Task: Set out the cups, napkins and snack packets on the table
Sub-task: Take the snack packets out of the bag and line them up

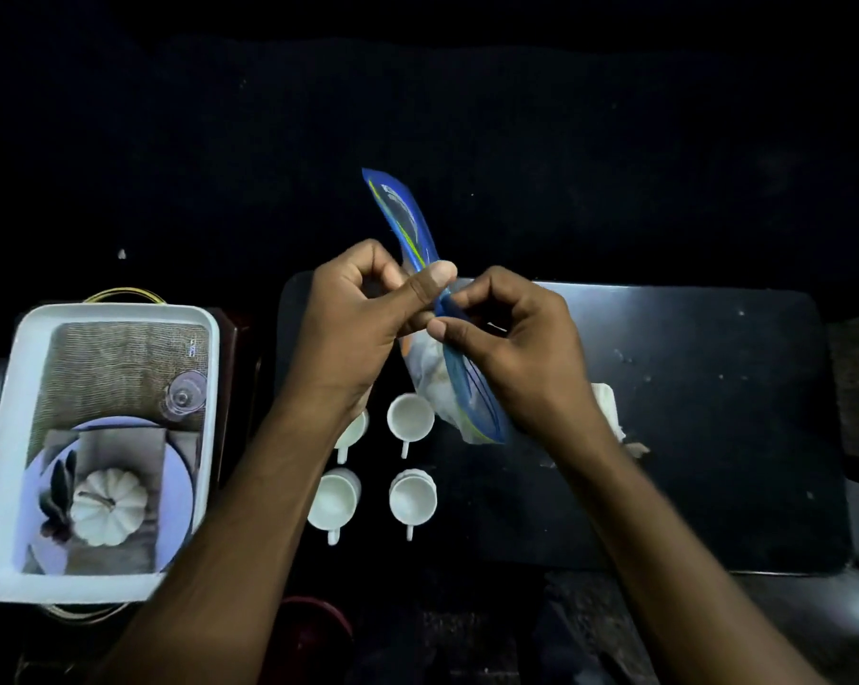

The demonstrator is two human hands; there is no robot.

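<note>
A long blue snack packet (407, 224) is held up in the air above the dark table (714, 412), seen nearly edge-on. My left hand (353, 313) pinches it near its middle from the left. My right hand (511, 348) grips the same packet just below, from the right. Under the hands several small white cups stand in two rows on the table: one (410, 417) behind, one (412, 499) in front of it, one (336, 501) front left; another is mostly hidden by my left forearm. A white napkin (608, 402) lies to the right, partly behind my right wrist.
A white rectangular tray (2, 477) with a printed picture on its bottom sits to the left of the table on a stand. The room around is dark. The table's right half holds only specks.
</note>
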